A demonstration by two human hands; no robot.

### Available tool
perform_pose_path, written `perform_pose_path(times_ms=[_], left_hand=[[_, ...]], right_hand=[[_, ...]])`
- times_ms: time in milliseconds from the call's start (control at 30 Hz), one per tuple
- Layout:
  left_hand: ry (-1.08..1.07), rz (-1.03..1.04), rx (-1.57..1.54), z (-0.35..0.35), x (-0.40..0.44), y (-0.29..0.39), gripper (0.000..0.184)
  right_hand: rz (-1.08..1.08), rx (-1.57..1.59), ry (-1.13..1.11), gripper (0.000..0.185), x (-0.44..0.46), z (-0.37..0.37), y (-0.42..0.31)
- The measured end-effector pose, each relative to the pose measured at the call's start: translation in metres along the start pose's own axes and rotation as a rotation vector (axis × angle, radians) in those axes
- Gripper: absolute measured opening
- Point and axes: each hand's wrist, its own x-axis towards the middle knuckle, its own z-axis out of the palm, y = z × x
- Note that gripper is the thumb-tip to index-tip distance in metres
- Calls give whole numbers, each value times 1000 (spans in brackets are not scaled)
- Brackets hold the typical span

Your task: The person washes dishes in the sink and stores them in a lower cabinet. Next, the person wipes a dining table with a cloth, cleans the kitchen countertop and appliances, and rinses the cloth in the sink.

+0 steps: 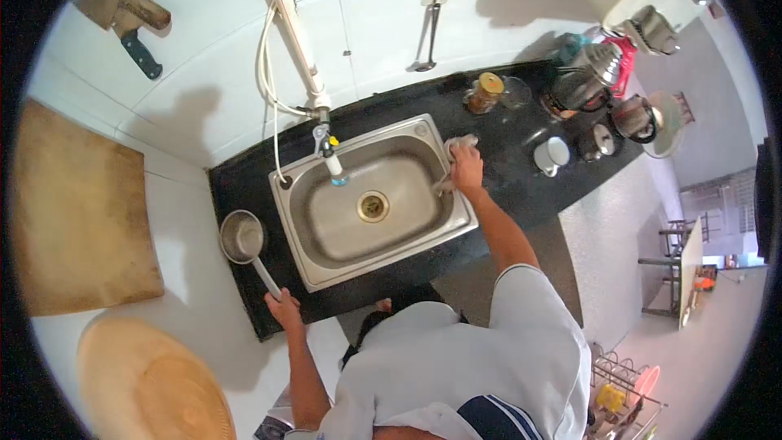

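My left hand (283, 310) is closed around the handle of a long-handled metal dipper (242, 236), whose round bowl is over the black counter left of the sink. The dipper's mouth faces up, and I see no clear contents. My right hand (467, 167) presses a crumpled pale cloth (462, 142) on the right rim of the steel sink (322, 224). Parts of the cloth stick out above and to the left of the fingers. The sink basin shows its round drain (373, 206). A tap (330, 155) with a yellow lever points into the basin.
Right along the counter (517, 187) stand a yellow-lidded jar (486, 91), a white mug (552, 156), a metal kettle (590, 77) and pots. A ladle (431, 37) and knives (140, 53) hang on the wall. Wooden boards (81, 212) lean at the left.
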Motion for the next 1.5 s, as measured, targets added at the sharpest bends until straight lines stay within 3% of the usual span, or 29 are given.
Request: perform_pose_path(times_ms=[67, 167, 333, 533, 700, 867, 1033, 1167, 1200, 1333, 1400, 1500], left_hand=[[-15, -19, 9, -2, 8, -3, 22], [39, -4, 28, 0, 8, 7, 23], [-2, 54, 77, -10, 28, -12, 36], [71, 175, 110, -17, 33, -23, 49], [21, 24, 155, -19, 15, -12, 57], [85, 19, 137, -19, -12, -12, 58], [194, -135, -85, -20, -58, -37, 64], [75, -337, -183, -39, -108, -105, 60], [87, -346, -179, -49, -113, -125, 60], [-23, -681, 192, -84, -124, -218, 49], [-165, -637, 345, -95, -118, -236, 43], [-340, -513, 472, -100, -92, -242, 35]], right_hand=[[35, 182, -127, 38, -37, -15, 14], [17, 241, -128, 40, -104, -55, 18], [110, 170, -2, 40, -184, -87, -11], [167, 99, 219, 36, -141, -44, 2], [50, 86, 152, 33, -83, -39, 20], [-110, -154, 10, 33, -23, -20, 87], [115, -12, 42, 39, -50, -49, 107], [304, 123, 130, 49, -137, -64, 74], [252, 154, 125, 49, -159, -70, 61], [180, 224, 18, 48, -210, -87, -2], [194, 207, 7, 41, -217, -91, -43], [115, 292, -21, 48, -231, -68, -110]])
